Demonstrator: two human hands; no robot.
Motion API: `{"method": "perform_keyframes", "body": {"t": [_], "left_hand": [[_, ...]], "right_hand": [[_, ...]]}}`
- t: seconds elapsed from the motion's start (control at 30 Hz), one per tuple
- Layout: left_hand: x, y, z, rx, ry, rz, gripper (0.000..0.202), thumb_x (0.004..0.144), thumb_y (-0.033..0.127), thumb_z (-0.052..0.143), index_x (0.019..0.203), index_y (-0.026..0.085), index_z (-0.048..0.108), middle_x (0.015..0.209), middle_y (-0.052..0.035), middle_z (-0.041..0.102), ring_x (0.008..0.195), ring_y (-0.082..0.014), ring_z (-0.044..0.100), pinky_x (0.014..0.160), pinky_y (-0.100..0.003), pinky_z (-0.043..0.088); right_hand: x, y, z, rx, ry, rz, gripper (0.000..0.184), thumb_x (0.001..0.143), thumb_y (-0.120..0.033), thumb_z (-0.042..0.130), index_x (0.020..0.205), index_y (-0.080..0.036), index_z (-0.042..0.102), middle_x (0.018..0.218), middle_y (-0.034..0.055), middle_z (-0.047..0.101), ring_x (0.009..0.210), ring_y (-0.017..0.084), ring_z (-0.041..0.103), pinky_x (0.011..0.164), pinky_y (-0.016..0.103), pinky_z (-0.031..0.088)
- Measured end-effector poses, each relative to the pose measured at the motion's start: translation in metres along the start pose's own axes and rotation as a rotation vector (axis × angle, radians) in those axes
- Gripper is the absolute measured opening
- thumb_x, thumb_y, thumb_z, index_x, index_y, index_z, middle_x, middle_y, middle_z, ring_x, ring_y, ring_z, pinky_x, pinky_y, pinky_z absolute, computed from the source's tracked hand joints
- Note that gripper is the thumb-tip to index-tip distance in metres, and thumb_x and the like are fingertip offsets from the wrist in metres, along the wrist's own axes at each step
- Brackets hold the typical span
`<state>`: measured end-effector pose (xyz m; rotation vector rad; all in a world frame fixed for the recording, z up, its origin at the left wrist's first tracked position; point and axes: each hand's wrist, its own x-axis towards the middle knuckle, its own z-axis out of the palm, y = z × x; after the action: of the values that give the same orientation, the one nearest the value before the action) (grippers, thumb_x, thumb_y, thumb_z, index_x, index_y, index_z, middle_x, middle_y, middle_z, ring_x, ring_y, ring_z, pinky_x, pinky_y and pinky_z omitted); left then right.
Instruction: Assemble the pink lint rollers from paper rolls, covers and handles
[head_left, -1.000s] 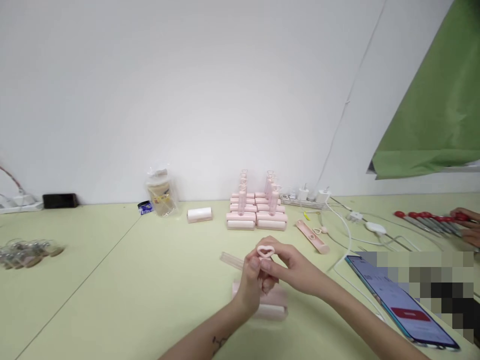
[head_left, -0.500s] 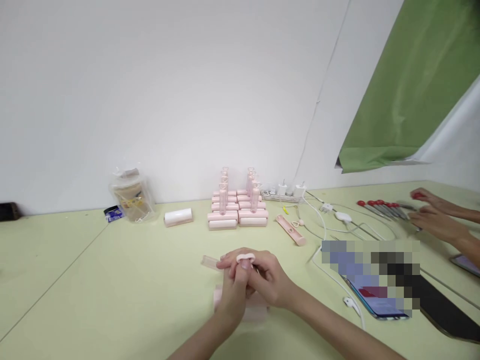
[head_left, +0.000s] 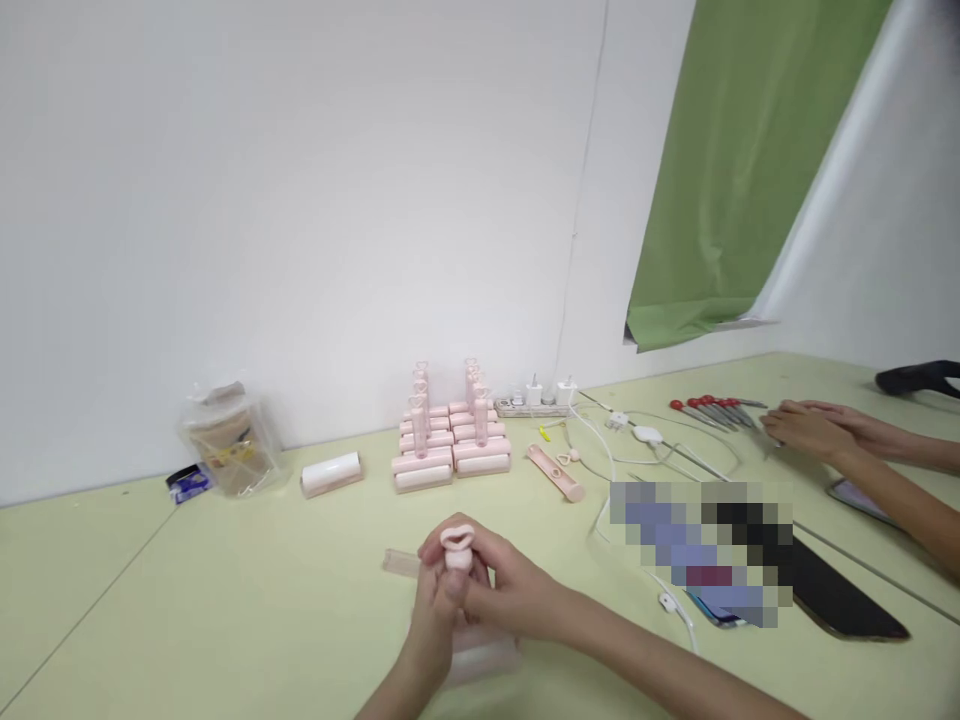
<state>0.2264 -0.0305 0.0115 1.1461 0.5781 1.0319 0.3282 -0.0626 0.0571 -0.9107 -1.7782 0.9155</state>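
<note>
My left hand [head_left: 435,620] and my right hand [head_left: 506,585] are closed together around a pale pink heart-looped handle piece [head_left: 457,545]. Its heart loop points up above my thumbs, while its lower part is hidden by my fingers. Under my hands lies a pink and white lint roller [head_left: 480,655], partly covered and slightly blurred. A clear pinkish tube [head_left: 401,562] rests on the table just left of my fingers.
Several pink lint rollers with upright handles [head_left: 481,420] stand in two rows by the wall. A white roller [head_left: 332,472], an open pink case [head_left: 555,473], a bagged pouch [head_left: 232,445], cables, a phone [head_left: 720,608] and red-ended tools [head_left: 709,405] lie around. A co-worker's hands [head_left: 817,430] work at right.
My hands have tilted the handle piece, so its heart loop stands higher and shows more fully. The view has swung to the right. The co-worker's hands have drawn together.
</note>
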Motion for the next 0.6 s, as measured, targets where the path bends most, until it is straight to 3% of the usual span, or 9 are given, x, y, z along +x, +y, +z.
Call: {"method": "perform_keyframes", "body": {"t": [0.1,0.17,0.27,0.37,0.43,0.53,0.6], "left_hand": [[0.004,0.01,-0.012,0.067,-0.158,0.003,0.064,0.045,0.076,0.056,0.071,0.017,0.05,0.056,0.0028,0.047,0.051,-0.0112,0.043,0.047,-0.023,0.037],[0.005,0.024,-0.02,0.179,-0.261,-0.008,0.059,0.047,0.066,0.065,0.079,0.017,0.055,0.067,-0.0006,0.054,0.063,-0.0161,0.05,0.059,-0.028,0.042],[0.002,0.046,-0.033,0.608,-0.376,0.042,0.062,0.05,0.043,0.075,0.104,0.021,0.053,0.099,-0.0047,0.053,0.093,-0.0238,0.049,0.081,-0.035,0.04],[-0.012,0.053,-0.041,1.104,-0.405,0.108,0.075,0.043,0.044,0.078,0.109,0.024,0.05,0.106,-0.0056,0.049,0.1,-0.0288,0.043,0.086,-0.042,0.037],[-0.026,0.047,-0.045,1.302,-0.445,0.088,0.067,0.048,0.041,0.076,0.107,0.022,0.052,0.107,-0.0069,0.052,0.099,-0.03,0.044,0.085,-0.043,0.037],[-0.044,0.035,-0.05,1.396,-0.476,0.004,0.05,0.066,0.023,0.063,0.114,0.023,0.048,0.113,-0.0075,0.053,0.101,-0.0287,0.046,0.082,-0.039,0.04],[-0.046,0.037,-0.054,1.362,-0.43,0.035,0.049,0.07,0.018,0.056,0.117,0.025,0.044,0.116,-0.0064,0.052,0.105,-0.0264,0.045,0.081,-0.035,0.041]], "right_hand": [[-0.002,-0.007,-0.006,-0.109,-0.052,0.061,0.032,0.08,-0.017,0.049,0.112,-0.02,0.046,0.101,0.0039,0.052,0.08,0.012,0.052,0.066,0.022,0.045],[-0.002,-0.008,-0.007,-0.15,-0.023,0.028,0.031,0.079,-0.016,0.051,0.109,-0.019,0.049,0.108,0.0057,0.05,0.091,0.015,0.051,0.077,0.026,0.044],[-0.004,-0.006,-0.009,-0.139,0.015,0.007,0.027,0.08,-0.023,0.053,0.107,-0.019,0.052,0.117,0.0073,0.044,0.106,0.018,0.046,0.091,0.031,0.038],[-0.011,-0.01,-0.023,-0.19,-0.036,0.06,0.056,0.077,-0.032,0.059,0.127,-0.024,0.035,0.133,0.0079,0.031,0.122,0.021,0.032,0.101,0.037,0.029],[-0.02,-0.018,-0.041,-0.194,-0.047,0.085,0.065,0.079,-0.036,0.058,0.133,-0.027,0.024,0.138,0.0073,0.025,0.126,0.021,0.028,0.104,0.04,0.025],[-0.036,-0.033,-0.074,-0.143,0.094,0.063,0.042,0.085,-0.034,0.05,0.125,-0.028,0.038,0.132,0.0077,0.037,0.119,0.021,0.04,0.1,0.041,0.033],[-0.046,-0.038,-0.091,-0.163,0.242,0.039,0.026,0.084,-0.034,0.05,0.109,-0.026,0.052,0.124,0.0074,0.046,0.113,0.022,0.046,0.094,0.038,0.041]]}}
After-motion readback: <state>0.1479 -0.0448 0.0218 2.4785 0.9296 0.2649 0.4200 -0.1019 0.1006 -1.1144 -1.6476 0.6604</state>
